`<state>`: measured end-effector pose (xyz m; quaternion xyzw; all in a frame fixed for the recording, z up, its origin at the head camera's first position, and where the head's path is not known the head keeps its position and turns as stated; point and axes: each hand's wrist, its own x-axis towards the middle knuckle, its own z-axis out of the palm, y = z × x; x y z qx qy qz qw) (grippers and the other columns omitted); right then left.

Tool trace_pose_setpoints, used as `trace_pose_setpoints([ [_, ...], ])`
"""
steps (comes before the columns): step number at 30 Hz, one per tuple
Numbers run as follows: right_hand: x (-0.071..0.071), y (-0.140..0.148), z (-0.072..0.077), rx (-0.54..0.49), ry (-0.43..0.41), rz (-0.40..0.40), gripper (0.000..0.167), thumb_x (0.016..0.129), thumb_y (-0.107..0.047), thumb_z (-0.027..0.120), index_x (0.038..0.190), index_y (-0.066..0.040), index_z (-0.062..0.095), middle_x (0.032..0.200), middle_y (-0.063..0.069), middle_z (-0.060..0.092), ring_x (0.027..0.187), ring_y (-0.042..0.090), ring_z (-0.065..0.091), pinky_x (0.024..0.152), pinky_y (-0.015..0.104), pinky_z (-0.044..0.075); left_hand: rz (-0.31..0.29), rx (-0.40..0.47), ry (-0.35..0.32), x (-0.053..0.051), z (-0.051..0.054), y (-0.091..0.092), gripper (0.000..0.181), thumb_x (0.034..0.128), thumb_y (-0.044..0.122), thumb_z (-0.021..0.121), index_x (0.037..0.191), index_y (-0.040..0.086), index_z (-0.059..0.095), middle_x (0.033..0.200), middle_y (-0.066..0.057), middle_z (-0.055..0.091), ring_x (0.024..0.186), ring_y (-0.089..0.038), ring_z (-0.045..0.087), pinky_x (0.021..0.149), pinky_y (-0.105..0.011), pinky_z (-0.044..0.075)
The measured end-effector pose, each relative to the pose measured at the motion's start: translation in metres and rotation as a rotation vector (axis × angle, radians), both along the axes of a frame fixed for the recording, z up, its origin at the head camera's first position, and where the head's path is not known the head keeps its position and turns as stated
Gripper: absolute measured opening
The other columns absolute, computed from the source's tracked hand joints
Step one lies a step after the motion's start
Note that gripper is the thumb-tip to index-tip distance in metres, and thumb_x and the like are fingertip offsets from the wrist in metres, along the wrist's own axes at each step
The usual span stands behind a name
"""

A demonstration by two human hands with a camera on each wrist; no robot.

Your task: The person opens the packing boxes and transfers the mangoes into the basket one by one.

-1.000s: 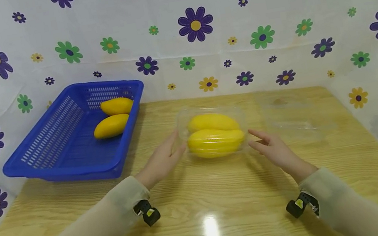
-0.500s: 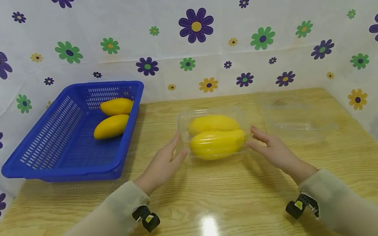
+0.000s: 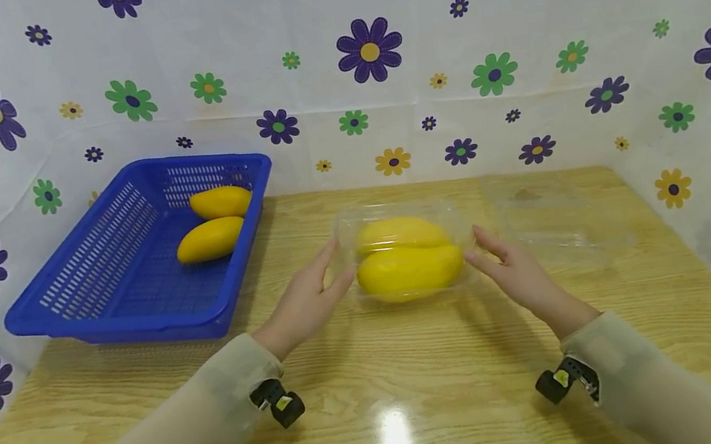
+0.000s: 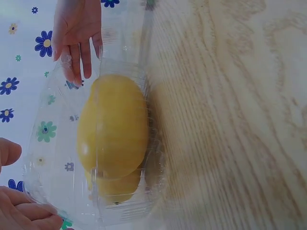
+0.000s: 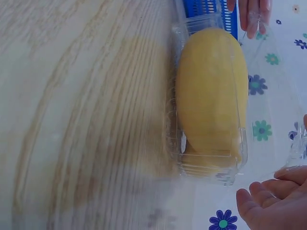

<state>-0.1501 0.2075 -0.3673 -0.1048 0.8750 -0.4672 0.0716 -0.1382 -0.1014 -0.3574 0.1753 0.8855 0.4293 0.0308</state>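
Observation:
A clear plastic clamshell box [image 3: 343,226] holds two yellow mangoes [image 3: 411,273] lying side by side. In both wrist views its clear lid [image 4: 45,120] stands raised above the base at a slant. At the box's left end is my left hand [image 3: 301,303], fingers extended and thumb apart, touching the lid's side. My right hand [image 3: 522,276] is at the opposite end, its loosely bent fingers against the lid's corner in the right wrist view. Neither hand visibly curls round the box. The fingertips behind the clear plastic are partly hard to make out.
To the left stands a blue slotted basket [image 3: 124,326] with two more mangoes [image 3: 212,239] along its right side. Another clear plastic container [image 3: 565,236] lies on the wooden table [image 3: 335,432] at the right. A flower-printed cloth [image 3: 450,110] hangs behind.
Both hands stay at the box's ends and shift only slightly. The right fingers have lifted and spread a little beside the lid. The mangoes and basket keep their places.

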Motion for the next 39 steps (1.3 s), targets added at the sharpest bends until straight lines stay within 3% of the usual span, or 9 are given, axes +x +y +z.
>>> trace_pose_setpoints([
  [11,-0.005,-0.004,0.004,-0.146,0.003,-0.042,0.072,0.096,-0.041,0.049,0.149,-0.006,0.014,0.152,0.011,0.021,0.136,0.031,0.023,0.107,0.053,0.022,0.070,0.068,0.038,-0.002,0.004,0.002,0.065,0.0973,0.033,0.048,0.150,0.013,0.016,0.151,-0.006,0.023,0.135,-0.024,0.027,0.108,-0.044,0.026],
  [17,-0.009,-0.006,0.004,-0.244,-0.010,-0.067,0.069,0.095,-0.034,0.052,0.149,-0.007,0.018,0.152,0.011,0.023,0.137,0.027,0.024,0.109,0.049,0.021,0.121,0.286,0.109,-0.009,-0.002,0.004,0.061,0.0960,0.016,0.051,0.148,0.007,0.020,0.154,-0.009,0.014,0.135,-0.025,0.028,0.108,-0.041,0.027],
  [21,-0.012,-0.008,0.005,-0.302,0.002,-0.084,0.068,0.095,-0.031,0.054,0.148,-0.006,0.020,0.151,0.013,0.024,0.136,0.026,0.026,0.109,0.045,0.023,0.157,0.417,0.105,-0.016,-0.004,0.006,0.057,0.0954,0.011,0.049,0.145,-0.001,0.024,0.153,-0.011,0.014,0.135,-0.023,0.029,0.108,-0.037,0.027],
  [25,-0.016,-0.009,0.003,-0.343,0.004,-0.095,0.068,0.095,-0.030,0.054,0.148,-0.005,0.020,0.151,0.012,0.023,0.136,0.025,0.026,0.110,0.042,0.023,0.203,0.478,0.091,-0.020,-0.005,0.008,0.050,0.0951,0.009,0.048,0.141,-0.004,0.033,0.152,-0.009,0.020,0.134,-0.021,0.031,0.107,-0.033,0.029],
  [29,-0.018,-0.010,0.004,-0.372,-0.001,-0.110,0.067,0.095,-0.030,0.053,0.148,-0.006,0.020,0.152,0.009,0.024,0.137,0.023,0.026,0.111,0.039,0.022,0.202,0.460,0.113,-0.028,-0.007,0.007,0.051,0.0946,0.010,0.049,0.142,-0.001,0.034,0.151,-0.010,0.024,0.134,-0.024,0.031,0.107,-0.037,0.030],
  [36,-0.026,-0.007,0.010,-0.399,0.019,-0.106,0.065,0.096,-0.030,0.052,0.149,-0.009,0.021,0.152,0.006,0.023,0.137,0.023,0.025,0.111,0.040,0.020,0.128,0.322,0.114,-0.038,-0.002,0.007,0.064,0.0947,0.013,0.049,0.150,0.010,0.016,0.152,-0.011,0.020,0.136,-0.031,0.026,0.108,-0.047,0.026],
  [39,-0.029,-0.007,0.011,-0.402,0.024,-0.105,0.065,0.096,-0.029,0.052,0.148,-0.007,0.021,0.152,0.007,0.023,0.137,0.023,0.025,0.111,0.040,0.020,0.127,0.277,0.113,-0.041,-0.004,0.008,0.065,0.0945,0.013,0.049,0.150,0.008,0.014,0.152,-0.013,0.021,0.136,-0.031,0.025,0.109,-0.046,0.024],
])
